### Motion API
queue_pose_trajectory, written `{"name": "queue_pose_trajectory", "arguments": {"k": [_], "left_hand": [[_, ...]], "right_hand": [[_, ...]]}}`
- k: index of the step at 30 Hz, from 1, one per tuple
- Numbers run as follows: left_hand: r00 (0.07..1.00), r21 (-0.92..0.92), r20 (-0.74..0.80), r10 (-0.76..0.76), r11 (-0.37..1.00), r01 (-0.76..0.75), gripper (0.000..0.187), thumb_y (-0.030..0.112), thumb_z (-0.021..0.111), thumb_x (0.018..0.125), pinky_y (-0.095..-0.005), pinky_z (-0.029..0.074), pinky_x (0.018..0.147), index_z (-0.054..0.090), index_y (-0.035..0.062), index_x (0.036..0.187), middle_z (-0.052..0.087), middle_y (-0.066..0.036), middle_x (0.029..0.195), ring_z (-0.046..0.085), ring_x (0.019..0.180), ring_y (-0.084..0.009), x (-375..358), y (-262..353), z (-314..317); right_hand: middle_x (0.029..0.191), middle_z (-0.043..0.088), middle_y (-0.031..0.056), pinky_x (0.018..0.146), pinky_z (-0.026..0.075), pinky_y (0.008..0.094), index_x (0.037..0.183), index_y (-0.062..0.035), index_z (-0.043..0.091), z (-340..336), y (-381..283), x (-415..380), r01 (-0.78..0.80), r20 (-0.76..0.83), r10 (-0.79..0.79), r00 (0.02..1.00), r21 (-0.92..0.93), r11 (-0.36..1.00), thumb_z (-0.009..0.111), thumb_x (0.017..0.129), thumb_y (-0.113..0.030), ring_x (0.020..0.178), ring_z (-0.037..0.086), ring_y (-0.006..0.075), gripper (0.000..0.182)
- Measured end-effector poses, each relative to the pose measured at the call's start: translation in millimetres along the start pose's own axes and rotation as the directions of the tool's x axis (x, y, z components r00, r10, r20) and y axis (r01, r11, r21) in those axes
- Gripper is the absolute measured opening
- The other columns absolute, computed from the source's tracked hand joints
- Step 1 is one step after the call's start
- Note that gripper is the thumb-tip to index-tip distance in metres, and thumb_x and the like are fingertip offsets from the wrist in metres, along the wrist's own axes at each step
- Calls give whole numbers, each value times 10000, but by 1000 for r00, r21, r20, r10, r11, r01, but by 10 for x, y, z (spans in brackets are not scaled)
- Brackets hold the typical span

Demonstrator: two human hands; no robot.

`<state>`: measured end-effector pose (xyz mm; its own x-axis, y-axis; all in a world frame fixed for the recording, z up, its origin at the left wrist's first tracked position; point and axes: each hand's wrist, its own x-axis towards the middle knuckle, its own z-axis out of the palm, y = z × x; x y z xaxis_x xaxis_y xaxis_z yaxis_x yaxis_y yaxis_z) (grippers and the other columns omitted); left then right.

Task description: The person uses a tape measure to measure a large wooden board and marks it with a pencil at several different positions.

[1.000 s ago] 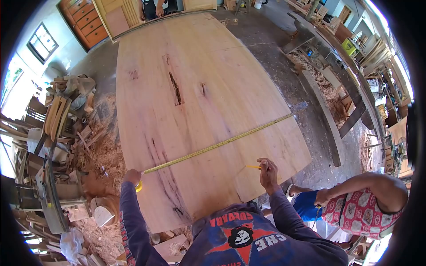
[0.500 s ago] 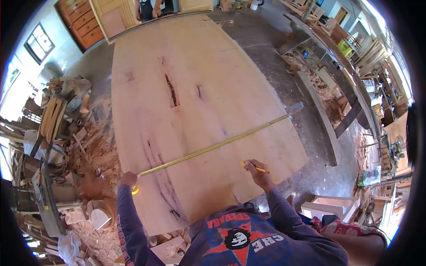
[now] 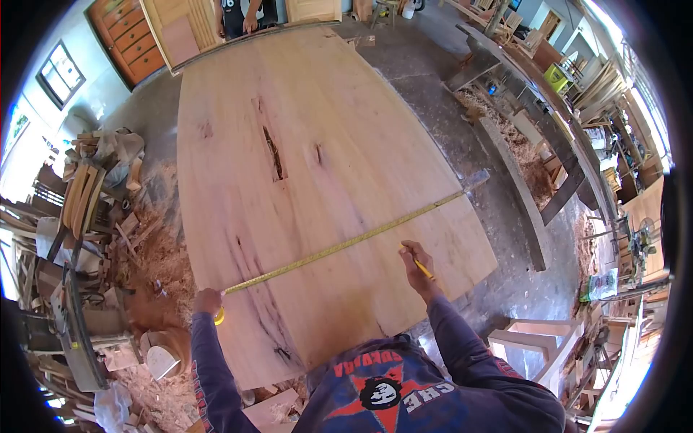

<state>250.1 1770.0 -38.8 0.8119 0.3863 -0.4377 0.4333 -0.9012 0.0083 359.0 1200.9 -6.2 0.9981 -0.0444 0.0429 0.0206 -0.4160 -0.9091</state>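
A very large pale wooden slab (image 3: 317, 137) fills the middle of the view. A yellow tape measure (image 3: 346, 242) is stretched across it from the left edge to the right edge. My left hand (image 3: 208, 302) grips the tape's yellow case at the slab's left edge. My right hand (image 3: 417, 261) holds a yellow pencil (image 3: 423, 268) on the slab, just below the tape, towards its right part.
Wood offcuts and shavings (image 3: 155, 245) lie on the floor to the left. Another person (image 3: 238, 14) stands at the slab's far end. A long bench with shavings (image 3: 530, 155) runs along the right, and a white stool (image 3: 530, 343) stands at the lower right.
My right hand with the pencil has moved up the slab towards the tape. The person in the patterned shirt at lower right has left the view. My left hand has stayed put.
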Motion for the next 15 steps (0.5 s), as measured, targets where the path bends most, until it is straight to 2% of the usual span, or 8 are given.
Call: {"name": "queue_pose_trajectory", "arguments": {"k": [2,3,5,8,11,15], "left_hand": [[998,0,-51,32,999,-32,429,383,508,918,-491,504,829,684,-5,870,662,-247,898,642,904,-408,41,-86,101],[996,4,-71,49,999,-49,425,374,507,920,-495,504,826,683,-9,866,662,-247,896,642,897,-411,62,-125,161],[999,-3,-37,29,1000,-30,426,372,510,919,-500,505,816,681,-15,865,661,-249,899,643,884,-417,55,-122,177],[999,10,-31,14,1000,-13,423,367,516,916,-506,506,802,680,-18,861,660,-253,893,643,866,-423,26,-60,103],[997,-10,-81,14,1000,-15,409,360,525,912,-509,507,796,681,-15,865,658,-255,879,643,864,-422,-6,-77,152],[984,-31,-174,-29,999,24,386,351,537,913,-512,504,773,680,1,837,658,-247,856,641,848,-425,-105,25,162]], "right_hand": [[979,665,143,789,493,337,1085,-41,598,29,100,104,288,16,-301,953,-345,893,585,913,-171,917,638,268,215],[1004,657,149,825,477,366,1087,-43,601,32,154,171,327,52,-334,941,-383,864,589,907,-169,960,618,294,220],[1053,643,160,895,444,423,1093,-49,606,41,260,272,400,128,-386,914,-449,799,596,896,-167,1047,576,344,230],[1133,634,130,924,424,424,1105,-73,606,63,540,384,463,222,-408,886,-485,742,602,888,-161,1103,560,309,234],[1156,640,91,911,419,449,1104,-117,623,102,639,381,565,249,-515,820,-498,658,643,849,-147,1099,569,299,257],[1172,641,79,897,409,457,1112,-127,624,118,665,381,572,224,-548,806,-528,627,648,848,-145,1099,570,285,266]]}}
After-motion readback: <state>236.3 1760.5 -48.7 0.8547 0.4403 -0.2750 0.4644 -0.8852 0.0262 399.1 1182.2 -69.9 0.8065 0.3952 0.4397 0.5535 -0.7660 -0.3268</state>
